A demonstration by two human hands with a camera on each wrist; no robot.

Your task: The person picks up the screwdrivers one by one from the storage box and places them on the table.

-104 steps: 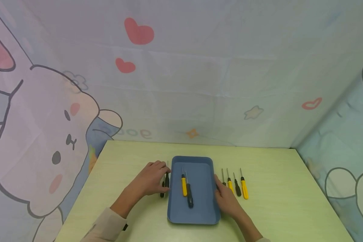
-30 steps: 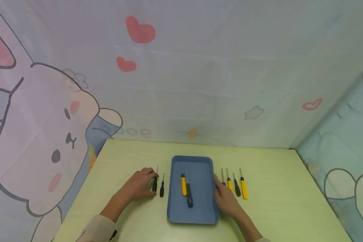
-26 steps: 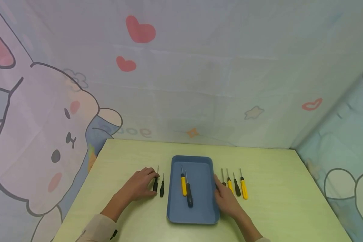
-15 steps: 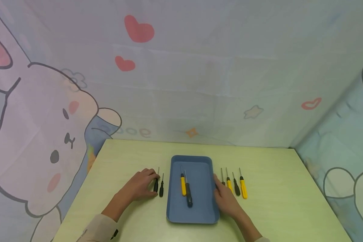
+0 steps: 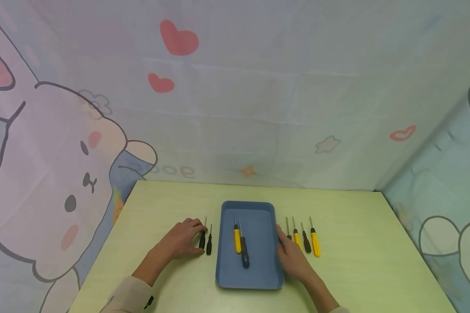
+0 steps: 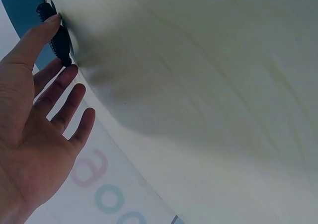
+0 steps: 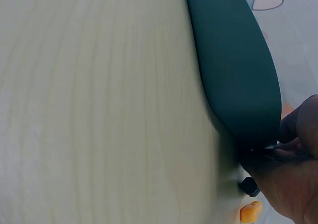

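My left hand (image 5: 179,241) pinches a black-handled screwdriver (image 5: 202,240) lengthwise on the table, left of the blue tray. In the left wrist view the thumb and index finger touch its black handle (image 6: 60,47), while the other fingers are spread. A second, smaller black screwdriver (image 5: 209,245) lies just right of it. My right hand (image 5: 293,261) holds the right side of the blue tray (image 5: 260,278); the right wrist view has the thumb and fingers at the tray's wall (image 7: 236,70). Inside the tray lie a yellow screwdriver (image 5: 237,240) and a larger black screwdriver (image 5: 244,253).
Right of the tray, several screwdrivers lie in a row: a yellow one (image 5: 315,244) outermost, then a black one (image 5: 306,243), another yellow one (image 5: 297,239) and a partly hidden dark one. A printed cloth (image 5: 235,108) hangs behind the table's back edge.
Over the earlier frames my left hand has shifted left from beside the tray, carrying the screwdriver from right to left of the smaller one, then edged slightly right. My right hand keeps its place.
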